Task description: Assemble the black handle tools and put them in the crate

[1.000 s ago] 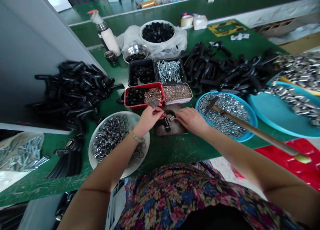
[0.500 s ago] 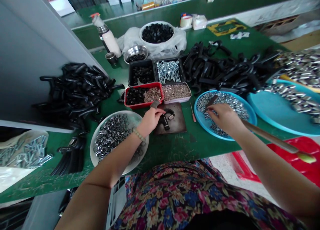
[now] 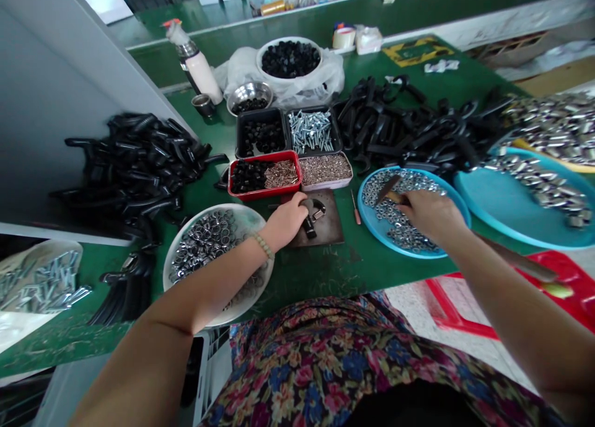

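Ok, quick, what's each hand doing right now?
Left hand: closed, holding the black plastic handle on the metal plate.
Right hand: closed, apparently around the wooden hammer handle, over the blue tray.

Green workbench [image 3: 325, 278]: black handle piles [image 3: 134, 167], blue nut tray [image 3: 365, 213], metal plate [image 3: 331, 232].

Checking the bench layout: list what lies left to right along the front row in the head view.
bagged bolts, white bowl of steel rings, dark metal plate, small screwdriver, blue plate of nuts, teal tray
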The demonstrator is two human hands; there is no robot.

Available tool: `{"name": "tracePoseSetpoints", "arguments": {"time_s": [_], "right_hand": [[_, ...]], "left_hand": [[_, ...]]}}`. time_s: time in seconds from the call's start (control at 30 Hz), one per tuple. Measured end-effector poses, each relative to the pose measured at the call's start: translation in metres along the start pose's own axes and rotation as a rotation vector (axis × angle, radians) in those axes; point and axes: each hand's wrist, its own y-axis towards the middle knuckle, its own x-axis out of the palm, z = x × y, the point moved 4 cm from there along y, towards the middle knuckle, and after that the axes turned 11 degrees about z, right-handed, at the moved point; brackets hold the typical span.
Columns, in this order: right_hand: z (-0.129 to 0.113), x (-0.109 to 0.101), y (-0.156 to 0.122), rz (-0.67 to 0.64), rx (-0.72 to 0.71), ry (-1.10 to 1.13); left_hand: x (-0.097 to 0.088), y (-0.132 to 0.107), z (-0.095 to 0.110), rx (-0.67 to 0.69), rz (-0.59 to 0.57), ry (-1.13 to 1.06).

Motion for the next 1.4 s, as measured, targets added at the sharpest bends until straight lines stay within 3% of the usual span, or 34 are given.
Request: {"name": "tracePoseSetpoints", "arguments": {"time_s": [0.13,0.27,0.4,0.47,0.57,0.7,0.8,0.87,0.97,1.03,1.13,1.23,1.33,1.4], "right_hand": [[-0.043,-0.029,-0.008,0.042,0.099,0.246],[-0.100,-0.054,-0.009,-0.090,-0.014,0.528],[-0.126,-0.062,0.000,-0.091,-0.029,0.510],[-0.130,-0.057,0.002,-0.169,-0.050,0.447],[-0.115,-0.048,-0.003,-0.187,-0.022,0.358],[-0.055,-0.033,-0.017,0.024,0.160,0.121],[-0.014,-0.015,-0.019,0.105,0.151,-0.078],[-0.007,-0.011,-0.007,0.196,0.098,-0.147],[-0.033,-0.015,0.031,0.295,-0.024,-0.060],[-0.068,-0.015,0.066,0.237,-0.168,0.059],[-0.114,-0.010,0.113,0.137,-0.324,0.061],[-0.138,0.003,0.140,0.073,-0.382,0.013],[-0.142,0.010,0.147,0.083,-0.396,0.021],[-0.138,0.008,0.147,0.106,-0.377,0.055]], "left_hand": [[0.007,-0.014,-0.003,0.067,0.059,-0.047],[0.011,-0.029,-0.008,0.104,0.082,0.011],[0.019,-0.036,-0.013,0.085,0.056,-0.042],[0.023,-0.038,-0.016,0.101,0.057,-0.017],[0.026,-0.042,-0.019,0.135,0.058,0.034],[0.018,-0.040,-0.009,0.141,0.073,-0.011],[0.004,-0.026,0.005,0.002,0.101,-0.184],[0.001,-0.017,0.009,-0.143,0.042,-0.328],[0.007,-0.017,0.006,-0.300,-0.099,-0.304],[0.007,-0.023,0.000,-0.268,-0.092,-0.103],[-0.003,-0.025,-0.004,-0.142,-0.093,0.149],[-0.015,0.008,-0.001,-0.048,-0.031,0.217],[-0.019,0.070,0.003,0.030,0.150,0.235],[-0.010,0.108,0.001,0.014,0.141,0.278]]}}
